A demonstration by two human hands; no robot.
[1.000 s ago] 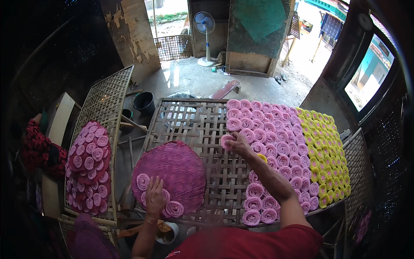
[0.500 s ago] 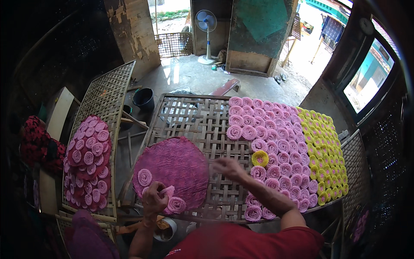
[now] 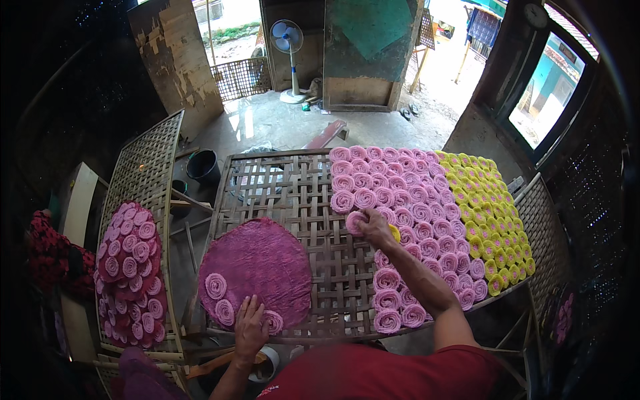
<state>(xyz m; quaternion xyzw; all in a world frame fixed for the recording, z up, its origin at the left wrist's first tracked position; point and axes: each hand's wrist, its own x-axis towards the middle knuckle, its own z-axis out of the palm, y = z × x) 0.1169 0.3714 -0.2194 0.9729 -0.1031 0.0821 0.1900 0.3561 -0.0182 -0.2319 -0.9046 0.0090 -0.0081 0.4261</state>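
Observation:
On the woven bamboo rack [image 3: 327, 267] lies a round magenta sheet [image 3: 260, 260] with a crinkled surface. Three pink coiled rosettes sit along its near-left edge: an upper rosette [image 3: 216, 285], a middle rosette [image 3: 225, 311] and a lower rosette [image 3: 272, 323]. My left hand [image 3: 250, 327] rests on the sheet between the last two, fingers stretched out. At the left edge of the rosette rows [image 3: 427, 213], my right hand [image 3: 375, 228] grips a pink rosette [image 3: 356, 223] by its side. A yellow rosette [image 3: 395, 233] is partly hidden behind that hand.
Rows of yellow rosettes [image 3: 487, 213] fill the rack's right end. Another slanted rack [image 3: 150, 163] at left bears a rosette-covered magenta heap [image 3: 130, 267], beside a person in patterned clothing [image 3: 57, 257]. A black bucket [image 3: 203, 167], red board [image 3: 325, 135] and fan [image 3: 287, 60] stand beyond.
My left hand has let go of a rosette, which now lies on the magenta sheet, and has flattened. My right hand has moved right to the rows and closed on another rosette.

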